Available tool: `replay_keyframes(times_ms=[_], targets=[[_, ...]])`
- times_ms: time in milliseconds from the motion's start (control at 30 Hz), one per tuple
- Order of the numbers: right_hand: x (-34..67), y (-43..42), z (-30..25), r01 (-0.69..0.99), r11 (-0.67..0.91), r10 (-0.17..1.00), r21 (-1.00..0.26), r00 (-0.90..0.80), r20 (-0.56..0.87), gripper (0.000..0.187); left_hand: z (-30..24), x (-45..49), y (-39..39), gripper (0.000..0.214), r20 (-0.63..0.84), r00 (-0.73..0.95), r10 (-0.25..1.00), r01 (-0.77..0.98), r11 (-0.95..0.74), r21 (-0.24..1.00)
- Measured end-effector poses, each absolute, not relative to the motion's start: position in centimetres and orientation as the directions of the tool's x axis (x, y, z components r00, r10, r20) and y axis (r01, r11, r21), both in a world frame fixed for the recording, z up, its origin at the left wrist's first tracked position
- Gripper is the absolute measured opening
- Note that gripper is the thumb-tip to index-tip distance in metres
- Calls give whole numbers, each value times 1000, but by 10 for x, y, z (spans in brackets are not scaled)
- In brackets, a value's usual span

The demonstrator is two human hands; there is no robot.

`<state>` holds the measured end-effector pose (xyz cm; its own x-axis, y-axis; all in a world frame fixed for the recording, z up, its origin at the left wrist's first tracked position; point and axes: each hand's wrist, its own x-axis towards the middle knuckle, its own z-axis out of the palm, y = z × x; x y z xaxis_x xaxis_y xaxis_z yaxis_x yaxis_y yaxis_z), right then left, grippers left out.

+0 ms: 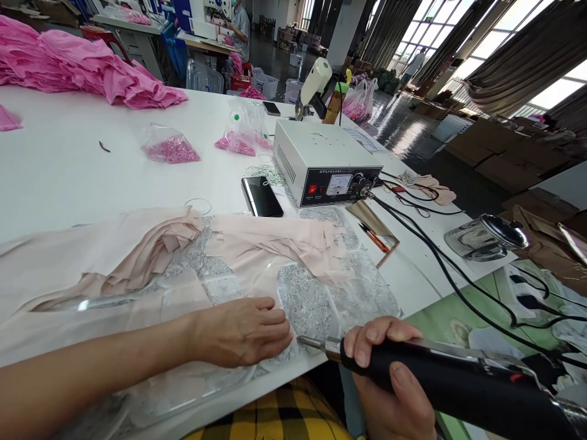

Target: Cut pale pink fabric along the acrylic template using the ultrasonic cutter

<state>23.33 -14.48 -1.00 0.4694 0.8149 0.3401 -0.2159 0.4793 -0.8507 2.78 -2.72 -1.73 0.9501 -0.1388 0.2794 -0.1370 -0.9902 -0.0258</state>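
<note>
My right hand [389, 373] is wrapped around a black handheld ultrasonic welder [458, 373], whose narrow metal tip points left. That tip is close beside the curled fingers of my left hand [250, 330]. My left hand is closed at the edge of a thin pale pink fabric piece [263, 275], near the table's front edge; its fingertips are partly hidden. Under the fabric lies a clear, grey-speckled mat [305, 299]. More cut pale pink fabric [92, 250] is stacked to the left, and another layered pile [293, 241] lies just beyond my left hand.
A white control box [330, 162] stands on the table [59, 165], with black cables [440, 263] running right. A phone [262, 195], a glass jar [481, 237], bags of pink bits [172, 146] and bright pink fabric [92, 64] lie around. Another person [239, 30] sits at a sewing machine.
</note>
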Motion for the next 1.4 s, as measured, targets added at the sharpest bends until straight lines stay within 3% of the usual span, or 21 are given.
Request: replay_keyframes(times_ms=[367,933,1133,1400], targets=[[233,-143,-5,-163,521,818,-838,375,436,6,-16,29,-26,21,267,953,-141,-140,-990,-22],[232,-152,-7,-184,446,877,-876,286,387,3,-18,27,-27,28,242,960,-139,-140,-990,-14],[235,-153,-9,-163,415,896,-895,244,371,5,-16,28,-27,29,298,945,-134,-140,-990,-2],[233,-145,-9,-137,477,849,-868,326,415,9,-13,29,-27,32,312,941,-128,-129,-991,-16]])
